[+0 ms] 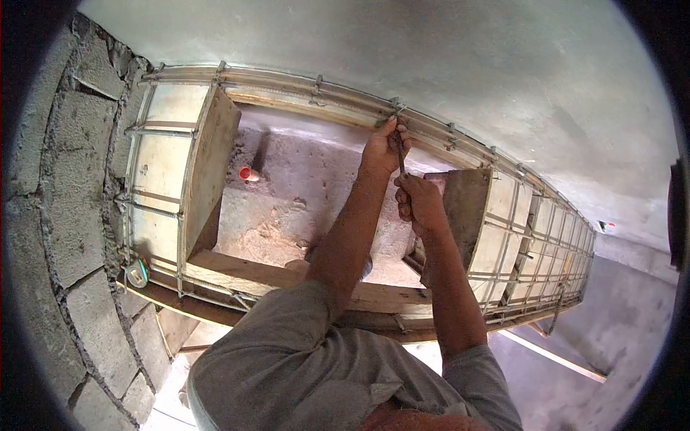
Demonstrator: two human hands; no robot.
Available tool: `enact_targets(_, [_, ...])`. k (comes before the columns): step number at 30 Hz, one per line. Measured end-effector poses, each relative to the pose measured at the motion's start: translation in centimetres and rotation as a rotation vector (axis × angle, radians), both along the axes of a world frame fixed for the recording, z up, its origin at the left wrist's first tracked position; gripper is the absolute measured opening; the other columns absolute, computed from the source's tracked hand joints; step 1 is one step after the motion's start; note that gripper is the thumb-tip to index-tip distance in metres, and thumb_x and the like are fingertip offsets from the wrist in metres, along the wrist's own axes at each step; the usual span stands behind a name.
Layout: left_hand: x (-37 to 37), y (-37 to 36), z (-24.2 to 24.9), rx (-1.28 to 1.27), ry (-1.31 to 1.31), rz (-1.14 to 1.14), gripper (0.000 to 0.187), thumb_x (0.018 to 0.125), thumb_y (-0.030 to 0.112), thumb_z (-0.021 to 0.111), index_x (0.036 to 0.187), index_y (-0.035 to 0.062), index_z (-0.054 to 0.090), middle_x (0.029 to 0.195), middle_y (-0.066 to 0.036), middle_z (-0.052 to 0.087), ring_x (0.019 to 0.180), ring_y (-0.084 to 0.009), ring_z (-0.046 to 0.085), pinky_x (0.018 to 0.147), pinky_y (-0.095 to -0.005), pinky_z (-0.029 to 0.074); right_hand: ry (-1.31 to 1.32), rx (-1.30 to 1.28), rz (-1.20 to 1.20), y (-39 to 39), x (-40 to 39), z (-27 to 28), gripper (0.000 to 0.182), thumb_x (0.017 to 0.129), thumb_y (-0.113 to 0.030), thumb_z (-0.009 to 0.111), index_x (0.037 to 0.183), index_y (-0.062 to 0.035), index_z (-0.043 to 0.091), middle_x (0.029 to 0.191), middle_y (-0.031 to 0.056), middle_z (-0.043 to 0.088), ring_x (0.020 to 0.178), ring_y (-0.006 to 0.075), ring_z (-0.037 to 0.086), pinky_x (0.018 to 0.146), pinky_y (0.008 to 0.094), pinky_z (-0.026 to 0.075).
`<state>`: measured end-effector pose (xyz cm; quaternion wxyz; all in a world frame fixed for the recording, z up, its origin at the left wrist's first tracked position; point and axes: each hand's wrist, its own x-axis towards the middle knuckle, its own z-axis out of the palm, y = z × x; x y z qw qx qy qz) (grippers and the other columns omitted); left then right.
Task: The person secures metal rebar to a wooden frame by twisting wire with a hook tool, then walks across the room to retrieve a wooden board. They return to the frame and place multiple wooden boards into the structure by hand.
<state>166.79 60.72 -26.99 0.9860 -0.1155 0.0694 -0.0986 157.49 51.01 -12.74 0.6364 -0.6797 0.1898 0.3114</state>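
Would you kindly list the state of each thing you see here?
Left hand: closed at the far rebar, on a thin tool.
Right hand: closed on the tool's lower end.
Tape measure: resting at the cage corner.
Red cap: lying on concrete.

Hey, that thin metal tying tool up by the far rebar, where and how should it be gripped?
Probably grip the tool by its lower shank, coming from the near side: the right hand already grips there, while its upper end sits at the rebar under the left hand.
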Motion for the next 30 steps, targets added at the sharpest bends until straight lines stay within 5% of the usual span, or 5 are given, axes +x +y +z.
enact_targets(11, [-1.3,3.4,4.4,-0.454,-0.497,-0.557,0.020,0.094,0.030,0.062,0.094,0.0097,0.063,0.080,-0.005,0.067,0.069,-0.0195,0.067,0.056,-0.0356,0.057,0.235,1.110,-0.451,4.4,2.6,2.9,0.018,0.098,-0.023,0.055,0.096,-0.0045,0.056,0.065,-0.0025,0.050,0.049,0.0076,0.045,0.040,0.0229,0.030])
enact_targets(17, [1.5,0.4,3.0,0.107,0.494,-0.070,0.016,0.088,0.029,0.070,0.080,0.0155,0.066,0.070,-0.004,0.067,0.053,-0.0155,0.060,0.042,-0.0326,0.047,0.052,0.370,-0.200,0.0,5.2,4.4,0.019,0.093,-0.019,0.059,0.097,-0.0007,0.061,0.071,0.0035,0.059,0.055,0.0123,0.052,0.046,0.0259,0.040])
enact_targets(19, [1.1,0.5,2.3,0.162,0.425,-0.078,0.015,0.087,0.028,0.071,0.081,0.0142,0.066,0.072,-0.003,0.068,0.055,-0.0153,0.061,0.045,-0.0320,0.049,-0.507,-0.578,0.284,-0.6,5.7,6.2,0.017,0.089,-0.014,0.061,0.094,0.0011,0.064,0.073,0.0065,0.064,0.060,0.0149,0.057,0.050,0.0287,0.044])
enact_targets(25, [0.9,1.0,1.5,0.161,0.369,-0.081,0.011,0.091,0.020,0.064,0.089,0.0086,0.065,0.078,-0.006,0.069,0.063,-0.0202,0.065,0.057,-0.0349,0.057,-1.325,-1.096,0.797,-3.3,9.9,5.3,0.015,0.089,-0.012,0.057,0.091,0.0000,0.065,0.068,0.0092,0.062,0.053,0.0127,0.055,0.048,0.0305,0.045])
enact_targets(30, [0.1,0.8,1.5,0.106,0.402,-0.136,0.012,0.094,0.017,0.059,0.095,0.0052,0.062,0.086,-0.011,0.069,0.071,-0.0255,0.067,0.064,-0.0381,0.058,-0.523,-0.680,0.339,-5.3,6.7,2.8,0.018,0.087,-0.018,0.058,0.089,-0.0013,0.063,0.065,0.0133,0.060,0.049,0.0232,0.054,0.047,0.0350,0.045])
